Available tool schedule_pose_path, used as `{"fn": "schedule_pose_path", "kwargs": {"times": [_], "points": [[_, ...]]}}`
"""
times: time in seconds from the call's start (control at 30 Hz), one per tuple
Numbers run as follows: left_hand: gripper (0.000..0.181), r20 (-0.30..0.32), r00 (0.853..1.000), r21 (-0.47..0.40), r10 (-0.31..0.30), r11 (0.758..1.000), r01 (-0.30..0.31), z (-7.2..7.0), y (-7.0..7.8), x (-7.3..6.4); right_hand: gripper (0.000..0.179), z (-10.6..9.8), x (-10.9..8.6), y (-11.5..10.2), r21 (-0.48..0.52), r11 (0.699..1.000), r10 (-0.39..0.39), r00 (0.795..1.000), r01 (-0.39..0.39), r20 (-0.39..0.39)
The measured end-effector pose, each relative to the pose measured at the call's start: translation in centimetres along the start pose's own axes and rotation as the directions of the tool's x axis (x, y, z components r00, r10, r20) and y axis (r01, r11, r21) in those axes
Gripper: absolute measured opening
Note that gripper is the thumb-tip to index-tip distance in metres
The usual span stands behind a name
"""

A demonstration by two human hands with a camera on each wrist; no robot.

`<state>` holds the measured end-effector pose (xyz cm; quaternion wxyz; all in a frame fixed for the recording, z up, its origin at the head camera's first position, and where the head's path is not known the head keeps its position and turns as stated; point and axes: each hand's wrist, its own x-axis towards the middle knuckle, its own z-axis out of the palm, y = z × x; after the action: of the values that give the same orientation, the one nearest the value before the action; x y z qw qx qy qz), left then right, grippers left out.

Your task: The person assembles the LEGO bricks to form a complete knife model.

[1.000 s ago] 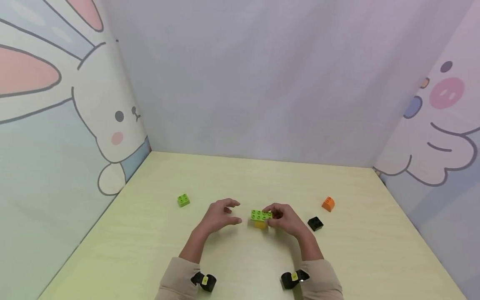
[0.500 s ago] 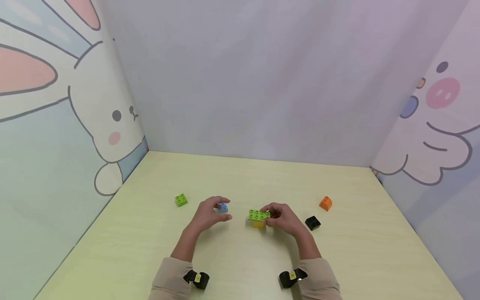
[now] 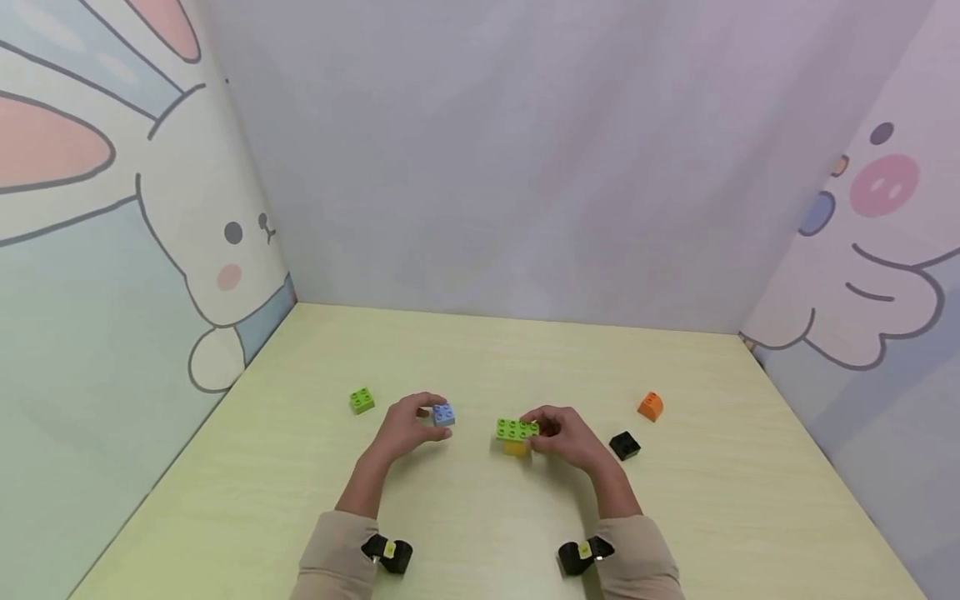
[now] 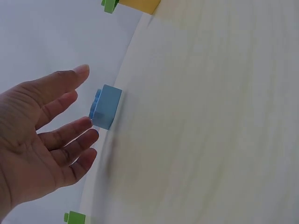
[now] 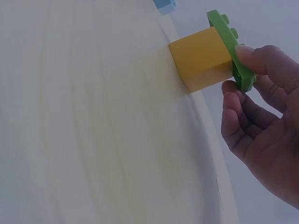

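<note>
A small blue toy brick point(image 3: 444, 416) sits on the table just off the fingertips of my left hand point(image 3: 403, 430). In the left wrist view the thumb and fingers are spread around the blue brick point(image 4: 107, 107), and a gap shows between thumb and brick. My right hand point(image 3: 573, 439) pinches the right end of a flat green studded brick point(image 3: 516, 429). That green piece lies on top of a yellow block point(image 3: 515, 448), which stands on the table. The right wrist view shows the thumb on the green brick point(image 5: 224, 39), with the yellow block point(image 5: 201, 60) beneath it.
A light green brick point(image 3: 362, 401) lies to the left, beyond the left hand. On the right are a black brick point(image 3: 625, 446) and an orange brick with a curved side point(image 3: 651, 407). Cartoon-printed walls edge the pale table point(image 3: 480, 525).
My left hand has moved left, away from the green and yellow stack, uncovering the blue brick beside its fingers. The right hand keeps its pinch on the flat green brick.
</note>
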<state>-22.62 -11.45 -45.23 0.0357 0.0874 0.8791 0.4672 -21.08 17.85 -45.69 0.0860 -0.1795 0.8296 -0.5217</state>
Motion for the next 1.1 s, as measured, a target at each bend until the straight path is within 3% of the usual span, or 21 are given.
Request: {"fn": "schedule_pose_path", "kwargs": {"times": [0.4, 0.77, 1.1], "points": [[0.054, 0.010, 0.998, 0.037, -0.056, 0.998, 0.055, 0.1, -0.8, 1.3, 0.028, -0.3, 0.1, -0.4, -0.025, 1.000, 0.006, 1.000, -0.005, 0.010], [0.048, -0.006, 0.999, 0.069, -0.053, 0.996, 0.054, 0.1, -1.3, 1.7, 0.026, -0.3, -0.2, -1.1, -0.111, 0.993, -0.032, 0.999, 0.034, 0.018], [0.045, 0.008, 0.998, 0.072, -0.066, 0.995, 0.065, -0.4, -1.1, 1.7, 0.024, -0.1, -0.2, -1.5, -0.090, 0.996, 0.024, 1.000, -0.024, 0.002]]}}
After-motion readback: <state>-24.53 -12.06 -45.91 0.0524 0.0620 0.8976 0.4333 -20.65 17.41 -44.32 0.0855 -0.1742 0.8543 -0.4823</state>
